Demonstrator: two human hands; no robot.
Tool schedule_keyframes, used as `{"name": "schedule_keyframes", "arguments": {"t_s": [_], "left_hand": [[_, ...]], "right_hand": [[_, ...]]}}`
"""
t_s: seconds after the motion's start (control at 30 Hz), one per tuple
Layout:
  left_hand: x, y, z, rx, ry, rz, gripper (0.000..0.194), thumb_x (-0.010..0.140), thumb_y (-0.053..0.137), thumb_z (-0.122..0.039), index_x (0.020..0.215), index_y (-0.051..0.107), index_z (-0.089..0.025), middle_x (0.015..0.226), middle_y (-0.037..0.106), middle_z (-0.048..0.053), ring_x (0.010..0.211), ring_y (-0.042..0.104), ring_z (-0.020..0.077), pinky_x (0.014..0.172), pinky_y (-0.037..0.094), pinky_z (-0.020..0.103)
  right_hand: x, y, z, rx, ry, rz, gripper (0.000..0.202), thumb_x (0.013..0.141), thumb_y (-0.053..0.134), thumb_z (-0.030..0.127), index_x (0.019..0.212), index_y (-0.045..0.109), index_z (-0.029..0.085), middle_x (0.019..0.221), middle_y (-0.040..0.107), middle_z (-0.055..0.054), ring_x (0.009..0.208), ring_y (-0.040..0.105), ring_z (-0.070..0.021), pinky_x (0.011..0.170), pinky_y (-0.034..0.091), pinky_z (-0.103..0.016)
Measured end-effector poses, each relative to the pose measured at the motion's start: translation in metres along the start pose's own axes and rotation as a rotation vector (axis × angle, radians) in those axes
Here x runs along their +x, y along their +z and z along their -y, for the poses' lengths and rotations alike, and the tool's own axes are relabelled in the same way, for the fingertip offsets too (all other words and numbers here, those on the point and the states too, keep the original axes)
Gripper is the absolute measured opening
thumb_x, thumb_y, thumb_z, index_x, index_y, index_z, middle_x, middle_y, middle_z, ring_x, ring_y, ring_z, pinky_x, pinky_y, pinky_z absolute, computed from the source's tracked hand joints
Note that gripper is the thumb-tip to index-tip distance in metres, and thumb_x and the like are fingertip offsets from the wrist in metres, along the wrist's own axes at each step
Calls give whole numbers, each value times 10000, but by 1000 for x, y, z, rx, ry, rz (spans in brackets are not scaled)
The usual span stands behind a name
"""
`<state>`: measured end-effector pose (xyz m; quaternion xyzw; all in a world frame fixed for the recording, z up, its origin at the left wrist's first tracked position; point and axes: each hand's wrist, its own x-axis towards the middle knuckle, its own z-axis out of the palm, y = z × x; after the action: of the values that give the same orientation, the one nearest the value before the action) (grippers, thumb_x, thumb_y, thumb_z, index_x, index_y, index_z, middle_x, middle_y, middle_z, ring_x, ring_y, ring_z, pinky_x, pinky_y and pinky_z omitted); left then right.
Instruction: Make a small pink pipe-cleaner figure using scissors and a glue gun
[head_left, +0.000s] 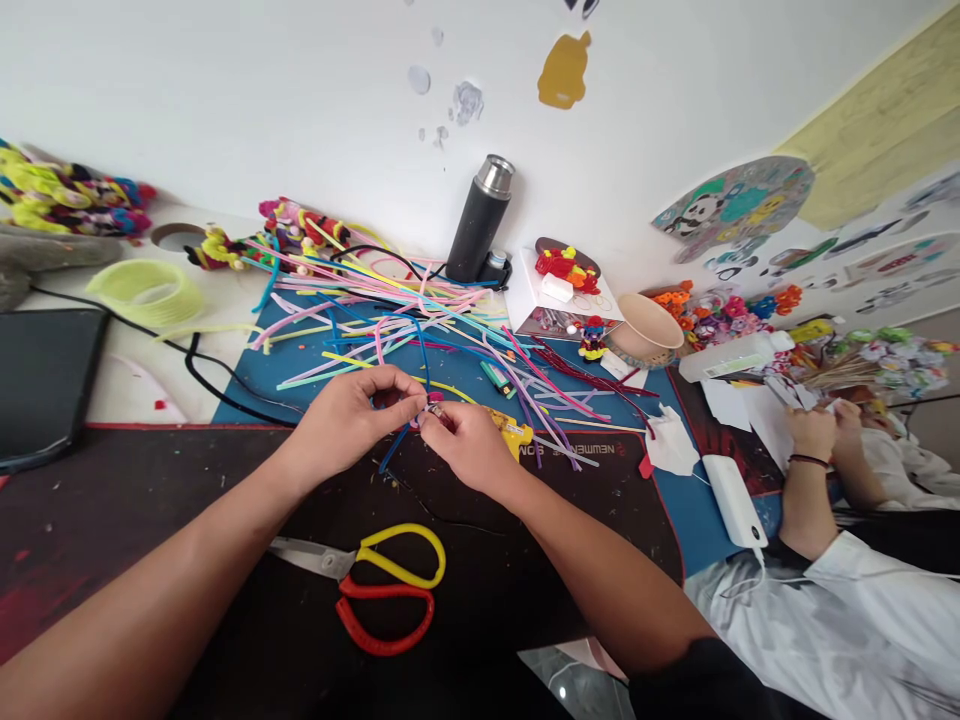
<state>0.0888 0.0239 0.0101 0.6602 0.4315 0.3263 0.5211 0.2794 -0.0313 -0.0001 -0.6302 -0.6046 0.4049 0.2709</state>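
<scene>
My left hand [360,418] is closed in a pinch, thumb against fingertips, on a blue pipe cleaner [427,355]. One end of it stands up above the fingers and another hangs below them. My right hand [472,445] meets the left fingertips and pinches the same piece. A small pink-red bit [435,397] shows between the hands; its shape is mostly hidden. Just beyond lies a loose heap of pipe cleaners [360,345] in many colours. Close to the right hand is a yellow tool [517,432], partly covered. Scissors [349,565] with yellow and red handles lie open nearer me.
A black flask [480,222] stands against the wall. A white box [536,300], a beige bowl [649,328] and a small figure [592,340] sit right of it. At left are a yellow-green coil [146,292] and a tablet [49,385]. At right a co-worker's hands [817,432] work beside a power bank [733,500].
</scene>
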Motion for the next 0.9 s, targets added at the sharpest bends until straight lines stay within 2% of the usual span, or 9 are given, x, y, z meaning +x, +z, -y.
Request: {"name": "schedule_keyframes", "arguments": {"t_s": [0.47, 0.67, 0.8, 0.9], "left_hand": [[0, 0, 2, 63, -10, 23, 372, 863, 745, -602, 885, 799, -235, 936, 829, 42, 900, 736, 260, 844, 565, 334], [0, 0, 2, 38, -18, 13, 369, 852, 742, -598, 871, 796, -233, 932, 823, 40, 901, 728, 256, 843, 550, 334], [1, 0, 3, 31, -26, 16, 370, 848, 752, -596, 874, 795, -230, 926, 820, 42, 885, 725, 253, 826, 546, 333], [1, 1, 3, 10, -26, 31, 366, 852, 757, -592, 869, 793, -228, 918, 818, 42, 885, 726, 251, 844, 554, 333]], "right_hand": [[0, -3, 1, 20, 0, -4, 462, 952, 573, 535, 654, 372, 244, 628, 371, 55, 627, 357, -130, 604, 240, -323], [-3, -8, 1, 163, -19, 54, 499, 990, 589, 592, 684, 391, 253, 654, 374, 52, 638, 358, -137, 604, 254, -311], [-10, -12, -2, 261, -68, 120, 506, 967, 686, 633, 737, 456, 245, 713, 395, 50, 666, 367, -137, 625, 288, -300], [-13, -14, -6, 293, -69, 54, 479, 934, 752, 614, 768, 505, 239, 724, 415, 55, 663, 368, -131, 629, 308, -294]]}}
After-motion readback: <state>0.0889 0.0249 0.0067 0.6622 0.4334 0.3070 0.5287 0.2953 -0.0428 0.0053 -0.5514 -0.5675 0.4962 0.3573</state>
